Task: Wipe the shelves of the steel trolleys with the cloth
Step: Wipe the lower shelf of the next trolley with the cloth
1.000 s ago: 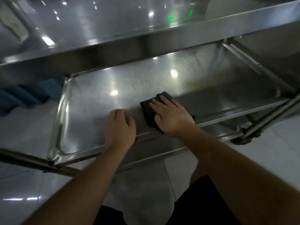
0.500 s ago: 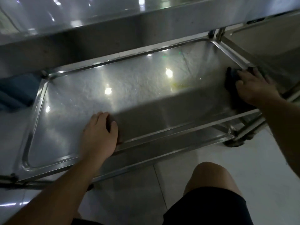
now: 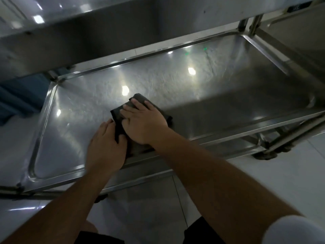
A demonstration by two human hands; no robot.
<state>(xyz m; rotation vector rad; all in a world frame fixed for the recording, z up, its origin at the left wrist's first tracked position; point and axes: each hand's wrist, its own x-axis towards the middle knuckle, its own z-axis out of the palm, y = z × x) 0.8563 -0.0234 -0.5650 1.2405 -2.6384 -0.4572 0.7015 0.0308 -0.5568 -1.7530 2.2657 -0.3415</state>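
Note:
A steel trolley fills the view, and its lower shelf [image 3: 219, 88] is a shallow shiny tray with a raised rim. A dark folded cloth [image 3: 117, 114] lies on the shelf near the front rim, left of the middle. My right hand [image 3: 143, 123] lies flat on top of the cloth with straight fingers, pressing it onto the steel. My left hand [image 3: 105, 147] rests on the shelf's front rim right beside it, touching the cloth's left edge; its fingertips are partly hidden.
The trolley's upper shelf [image 3: 105, 23] overhangs the far side. A second steel trolley [image 3: 299, 37] stands at the right. A caster wheel [image 3: 265, 154] sits under the front right corner. Blue fabric [image 3: 19, 95] lies at the left, on a pale tiled floor [image 3: 263, 182].
My right hand has swept the cloth from the shelf's right end back to the front middle, next to my left hand. My left hand stayed on the front rim.

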